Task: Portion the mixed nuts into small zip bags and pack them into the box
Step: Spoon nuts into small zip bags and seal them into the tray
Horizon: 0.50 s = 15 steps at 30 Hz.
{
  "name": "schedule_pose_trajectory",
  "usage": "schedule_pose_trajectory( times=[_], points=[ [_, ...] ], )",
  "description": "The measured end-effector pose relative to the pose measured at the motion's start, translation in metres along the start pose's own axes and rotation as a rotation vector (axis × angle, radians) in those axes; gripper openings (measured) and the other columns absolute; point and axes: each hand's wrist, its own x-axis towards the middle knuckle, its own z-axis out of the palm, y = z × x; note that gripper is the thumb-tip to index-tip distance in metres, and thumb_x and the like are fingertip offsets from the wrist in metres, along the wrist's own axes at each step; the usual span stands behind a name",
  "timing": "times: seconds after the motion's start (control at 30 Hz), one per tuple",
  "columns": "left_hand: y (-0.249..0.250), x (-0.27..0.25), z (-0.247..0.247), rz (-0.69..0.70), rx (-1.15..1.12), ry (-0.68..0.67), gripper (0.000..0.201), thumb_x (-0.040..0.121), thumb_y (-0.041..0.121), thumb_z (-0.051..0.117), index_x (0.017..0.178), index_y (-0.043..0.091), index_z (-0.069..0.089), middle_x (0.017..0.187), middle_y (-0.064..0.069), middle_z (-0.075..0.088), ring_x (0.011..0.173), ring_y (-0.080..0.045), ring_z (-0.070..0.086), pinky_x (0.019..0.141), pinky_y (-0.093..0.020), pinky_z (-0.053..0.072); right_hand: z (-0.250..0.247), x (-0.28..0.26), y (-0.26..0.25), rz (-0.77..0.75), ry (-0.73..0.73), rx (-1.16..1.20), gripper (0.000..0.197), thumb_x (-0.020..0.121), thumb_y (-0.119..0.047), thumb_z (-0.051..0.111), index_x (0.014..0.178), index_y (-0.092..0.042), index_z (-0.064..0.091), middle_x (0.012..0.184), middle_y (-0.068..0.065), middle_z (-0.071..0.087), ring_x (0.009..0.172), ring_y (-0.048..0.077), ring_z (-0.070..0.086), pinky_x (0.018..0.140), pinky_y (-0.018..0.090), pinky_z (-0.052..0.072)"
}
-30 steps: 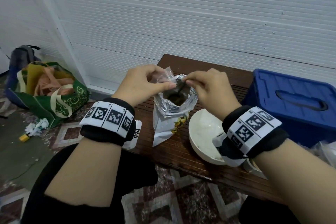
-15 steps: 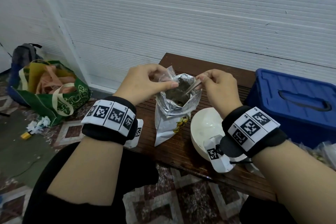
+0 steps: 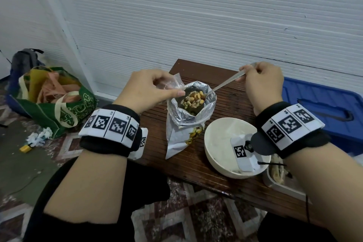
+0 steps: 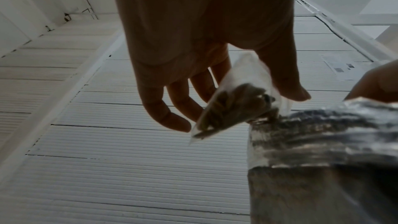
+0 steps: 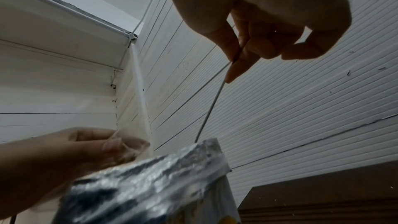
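My left hand [image 3: 146, 89] pinches the flimsy zip bag [image 3: 171, 84] at its rim; my right hand [image 3: 262, 82] pinches the spoon [image 3: 222, 84] handle, loose nuts [image 3: 193, 98] heaped, likely spilling if tilted.

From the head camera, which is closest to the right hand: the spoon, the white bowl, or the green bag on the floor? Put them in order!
From the right hand:
1. Spoon, pinched in its fingers.
2. White bowl, on the table below the wrist.
3. Green bag, far left on the floor.

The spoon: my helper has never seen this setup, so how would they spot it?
Find the brown slatted table, then the open foil nut bag standing on it. The spoon rises from its mouth, heaped with nuts: the only thin metal handle, pinched by the right hand.
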Motion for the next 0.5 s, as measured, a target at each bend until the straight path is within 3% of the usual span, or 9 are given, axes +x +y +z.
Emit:
schedule_pose_trajectory(
  times=[0.1, 0.17, 0.27, 0.4, 0.5],
  points=[
    [0.000, 0.000, 0.000, -0.016, -0.006, -0.010, 0.037, 0.065, 0.043, 0.083, 0.096, 0.033, 0.065, 0.086, 0.018, 0.064, 0.081, 0.006, 0.057, 0.068, -0.011, 0.047, -0.006, 0.006, -0.005, -0.008, 0.029, -0.020, 0.023, 0.094, -0.012, 0.048, 0.083, -0.010, 0.069, 0.063, -0.012, 0.061, 0.058, -0.012, 0.053, 0.056, -0.002, 0.036],
    [0.001, 0.000, 0.001, -0.015, -0.002, -0.025, 0.038, 0.064, 0.043, 0.084, 0.096, 0.034, 0.065, 0.086, 0.018, 0.065, 0.082, 0.007, 0.057, 0.065, -0.002, 0.042, -0.011, 0.010, -0.009, -0.004, 0.044, -0.006, 0.026, 0.093, -0.011, 0.047, 0.076, -0.015, 0.066, 0.065, -0.012, 0.061, 0.063, -0.006, 0.053, 0.055, -0.001, 0.036],
    [0.002, 0.001, 0.003, -0.012, 0.027, -0.044, 0.036, 0.063, 0.042, 0.085, 0.091, 0.036, 0.064, 0.086, 0.020, 0.064, 0.083, 0.007, 0.055, 0.062, 0.005, 0.035, -0.016, 0.015, -0.015, -0.006, 0.058, 0.032, 0.032, 0.093, -0.007, 0.044, 0.068, -0.018, 0.061, 0.068, -0.010, 0.062, 0.064, -0.007, 0.055, 0.054, -0.001, 0.036],
    [0.005, 0.002, 0.009, -0.002, 0.063, -0.070, 0.040, 0.062, 0.044, 0.085, 0.095, 0.034, 0.065, 0.087, 0.023, 0.060, 0.082, 0.010, 0.054, 0.062, 0.007, 0.034, -0.015, 0.018, -0.021, -0.026, 0.045, 0.061, 0.025, 0.094, -0.006, 0.043, 0.083, -0.008, 0.066, 0.069, -0.005, 0.062, 0.050, -0.019, 0.052, 0.050, -0.003, 0.034],
    [0.008, 0.003, 0.015, 0.004, 0.085, -0.073, 0.046, 0.062, 0.046, 0.085, 0.102, 0.029, 0.069, 0.091, 0.019, 0.063, 0.087, 0.004, 0.056, 0.069, -0.002, 0.036, -0.011, 0.017, -0.022, -0.027, 0.016, 0.056, 0.024, 0.095, -0.007, 0.044, 0.087, -0.007, 0.067, 0.068, -0.003, 0.063, 0.056, -0.013, 0.055, 0.051, -0.004, 0.034]
  ],
)
